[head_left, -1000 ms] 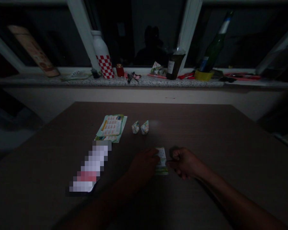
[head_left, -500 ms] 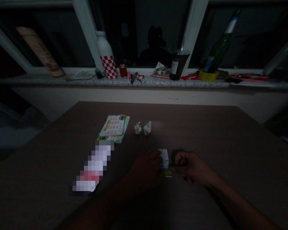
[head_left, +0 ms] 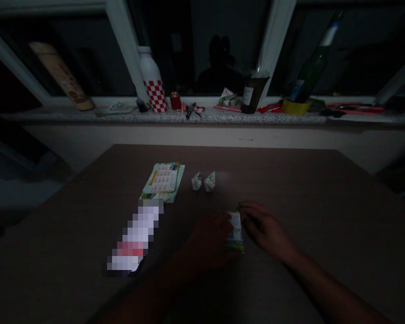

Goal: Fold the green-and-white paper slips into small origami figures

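A small printed paper (head_left: 236,229), folded into a narrow rectangle, lies on the table in front of me. My left hand (head_left: 207,240) rests over its left part, fingers spread and pressing it down, thumb near the lower edge. At the paper's right edge is my right hand (head_left: 265,227), its fingers stretched out and apart with nothing visible in them. Two small folded paper pieces (head_left: 196,182) stand side by side beyond my left hand. Darkness hides the fine creases of the paper and some of my fingers.
A stack of printed sheets (head_left: 162,180) lies at the left, with a lit phone (head_left: 135,240), its screen blurred, below it. On the windowsill (head_left: 121,116) stand a checkered bottle (head_left: 155,92), a dark plastic cup (head_left: 251,94), a green bottle (head_left: 310,72) and a tape roll (head_left: 295,108).
My right hand has loosened from a pinch at the paper's right edge and its fingers have extended. More of the paper's printed face shows. My left hand stays on the paper.
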### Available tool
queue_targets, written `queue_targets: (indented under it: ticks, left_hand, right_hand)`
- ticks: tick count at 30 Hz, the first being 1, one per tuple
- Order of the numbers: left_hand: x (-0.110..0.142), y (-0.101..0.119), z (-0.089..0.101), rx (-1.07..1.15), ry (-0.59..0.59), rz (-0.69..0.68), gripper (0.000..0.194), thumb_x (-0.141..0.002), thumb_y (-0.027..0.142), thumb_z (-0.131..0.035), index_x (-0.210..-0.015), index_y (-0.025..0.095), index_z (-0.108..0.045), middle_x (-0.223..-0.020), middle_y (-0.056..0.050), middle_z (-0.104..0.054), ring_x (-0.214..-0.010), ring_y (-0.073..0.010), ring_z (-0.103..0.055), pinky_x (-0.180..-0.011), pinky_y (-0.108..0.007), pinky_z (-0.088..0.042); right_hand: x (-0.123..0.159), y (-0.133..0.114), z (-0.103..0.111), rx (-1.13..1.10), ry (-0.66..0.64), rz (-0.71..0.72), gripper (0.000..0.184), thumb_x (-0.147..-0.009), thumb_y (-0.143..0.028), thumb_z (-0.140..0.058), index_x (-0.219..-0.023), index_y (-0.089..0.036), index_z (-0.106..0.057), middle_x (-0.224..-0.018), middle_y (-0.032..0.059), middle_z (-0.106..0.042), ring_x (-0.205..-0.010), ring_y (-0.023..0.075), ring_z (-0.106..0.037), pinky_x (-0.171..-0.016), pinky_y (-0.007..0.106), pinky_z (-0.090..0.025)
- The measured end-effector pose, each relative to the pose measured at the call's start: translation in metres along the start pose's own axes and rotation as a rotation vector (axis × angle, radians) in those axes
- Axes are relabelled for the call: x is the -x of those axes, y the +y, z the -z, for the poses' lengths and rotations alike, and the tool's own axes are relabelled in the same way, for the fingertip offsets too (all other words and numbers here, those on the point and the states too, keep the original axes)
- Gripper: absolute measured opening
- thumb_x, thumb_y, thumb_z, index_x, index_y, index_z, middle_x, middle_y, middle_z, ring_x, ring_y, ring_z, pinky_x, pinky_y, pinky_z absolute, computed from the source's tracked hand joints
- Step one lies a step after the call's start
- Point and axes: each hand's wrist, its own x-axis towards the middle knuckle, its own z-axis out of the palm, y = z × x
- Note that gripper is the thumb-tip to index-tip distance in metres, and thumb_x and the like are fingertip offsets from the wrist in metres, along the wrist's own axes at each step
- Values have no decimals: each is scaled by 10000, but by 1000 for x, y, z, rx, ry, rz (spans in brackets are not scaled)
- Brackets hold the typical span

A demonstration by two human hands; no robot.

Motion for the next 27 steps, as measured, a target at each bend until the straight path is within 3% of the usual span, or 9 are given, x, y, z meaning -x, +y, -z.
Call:
queue_targets:
  ticks: [3,6,10,16,21,27]
  left_hand:
    - [1,-1,2,48,-9,-27,533,-734,499,-660,-1145,175,-559,-1332,-112,-505,-1181,-287,-490,-1008,-439,-401]
    - [1,-1,4,77,-37,-65,498,-761,487,-634,-1146,179,-568,-1339,-108,-499,-1202,-284,-476,-1023,-430,-386]
    - [2,-2,6,145,-21,-100,471,-780,450,-619,-1166,183,-570,-1337,-102,-502,-1238,-259,-449,-1056,-398,-352]
    - [6,5,13,218,165,-158,541,-727,406,-683,-1194,178,-535,-1234,-88,-571,-1149,-221,-499,-1012,-360,-390]
    - [4,5,10,150,401,-128,146,-866,246,-537,-975,181,-611,-972,-58,-661,-927,-169,-587,-864,-324,-465]
    - [0,-3,9,106,495,-115,62,-840,207,-560,-863,181,-611,-851,-35,-678,-799,-163,-611,-747,-318,-489]
  right_hand:
    - [-1,-2,1,-124,0,-31,312,-790,-110,-507,-1061,-214,-621,-1128,77,-646,-1090,231,-577,-976,418,-426]
    - [0,-3,1,-169,14,-41,374,-785,-119,-549,-1141,-226,-592,-1133,76,-647,-1064,226,-592,-945,397,-451]
    - [1,0,2,-164,15,85,326,-795,-141,-608,-1106,-237,-628,-1062,75,-670,-1011,224,-609,-898,391,-472]
    - [6,-2,11,-35,133,178,123,-801,-167,-627,-895,-227,-678,-1109,95,-629,-1068,251,-576,-888,425,-466]
    - [9,-17,18,3,191,261,92,-817,-165,-610,-877,-228,-640,-1024,82,-655,-1028,240,-596,-874,411,-471]
    - [10,-25,21,-50,269,397,166,-783,-129,-646,-917,-226,-648,-888,54,-687,-882,216,-645,-816,408,-502]
